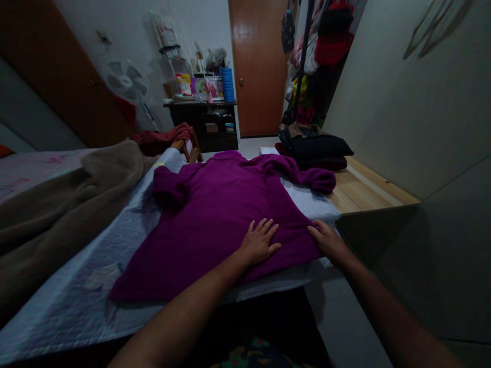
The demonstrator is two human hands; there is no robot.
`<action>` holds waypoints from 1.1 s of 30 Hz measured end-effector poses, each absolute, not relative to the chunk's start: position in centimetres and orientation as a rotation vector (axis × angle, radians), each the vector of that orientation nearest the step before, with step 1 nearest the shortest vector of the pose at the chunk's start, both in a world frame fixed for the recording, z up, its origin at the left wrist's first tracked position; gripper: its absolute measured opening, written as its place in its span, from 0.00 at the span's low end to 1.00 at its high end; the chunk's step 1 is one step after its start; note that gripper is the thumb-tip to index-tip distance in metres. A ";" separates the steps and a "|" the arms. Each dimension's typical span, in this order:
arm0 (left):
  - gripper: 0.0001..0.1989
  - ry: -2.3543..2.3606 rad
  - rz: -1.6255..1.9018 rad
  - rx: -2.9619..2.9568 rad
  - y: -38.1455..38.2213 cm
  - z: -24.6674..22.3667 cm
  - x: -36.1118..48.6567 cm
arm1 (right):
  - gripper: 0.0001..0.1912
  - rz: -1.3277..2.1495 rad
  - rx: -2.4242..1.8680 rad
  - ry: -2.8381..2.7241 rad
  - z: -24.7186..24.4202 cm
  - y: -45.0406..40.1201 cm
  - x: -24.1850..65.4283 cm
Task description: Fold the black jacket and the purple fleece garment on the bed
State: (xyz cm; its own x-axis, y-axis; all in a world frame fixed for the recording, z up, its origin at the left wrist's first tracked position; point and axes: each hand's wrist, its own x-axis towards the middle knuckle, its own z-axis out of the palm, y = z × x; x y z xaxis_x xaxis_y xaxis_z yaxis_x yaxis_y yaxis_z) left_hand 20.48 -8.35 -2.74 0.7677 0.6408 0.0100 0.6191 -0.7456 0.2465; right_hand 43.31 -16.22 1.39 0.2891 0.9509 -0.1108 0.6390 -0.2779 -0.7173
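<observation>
A purple long-sleeved garment [215, 220] lies spread out on the pale bed cover [88, 286], its collar at the far side and its hem towards me. My left hand [260, 243] rests flat on the fabric, right of the middle near the hem, with its fingers spread. At the garment's right side edge, my right hand [328, 241] pinches the cloth between thumb and fingers. Both sleeves are bent, the left one bunched up and the right one stretched outwards.
Folded dark clothes [314, 148] are stacked on a wooden board [368, 186] at the right. A brown fuzzy blanket [69, 214] covers the left side. Behind stand a fan [126, 82], a black shelf [203, 125] and a door [261, 66].
</observation>
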 end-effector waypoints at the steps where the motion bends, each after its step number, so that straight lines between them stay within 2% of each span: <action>1: 0.33 0.984 0.139 2.732 -8.2 -2.7 20.4 | 0.14 0.744 -2.026 -1.405 1.2 -16.2 43.5; 4: 0.29 0.960 0.120 2.718 -7.9 -2.3 19.5 | 0.11 0.648 -2.203 -1.511 0.8 -16.3 43.9; 7: 0.26 0.942 0.121 2.709 -8.3 -2.0 17.3 | 0.13 0.311 -2.391 -1.672 1.4 -17.0 43.0; 11: 0.26 0.913 0.094 2.724 -9.6 -2.2 14.8 | 0.19 -0.196 -2.192 -1.892 2.5 -16.9 39.3; 16: 0.30 0.899 0.094 2.748 -10.2 -2.6 14.9 | 0.24 0.027 -1.675 -2.273 -0.6 -14.4 34.4; 21: 0.26 0.920 0.139 2.678 -9.8 -2.4 14.2 | 0.26 0.077 -1.923 -2.257 -4.1 -13.0 34.2; 28: 0.27 1.077 0.121 2.653 -10.3 -2.5 9.6 | 0.31 -0.022 -2.096 -2.187 -4.0 -13.1 33.6; 30: 0.28 1.156 0.128 2.669 -10.6 -2.9 8.9 | 0.29 -0.020 -2.089 -2.216 -3.2 -12.8 33.2; 33: 0.29 1.202 0.135 2.699 -10.9 -3.3 8.7 | 0.21 -0.094 -2.022 -2.248 -1.1 -11.8 33.6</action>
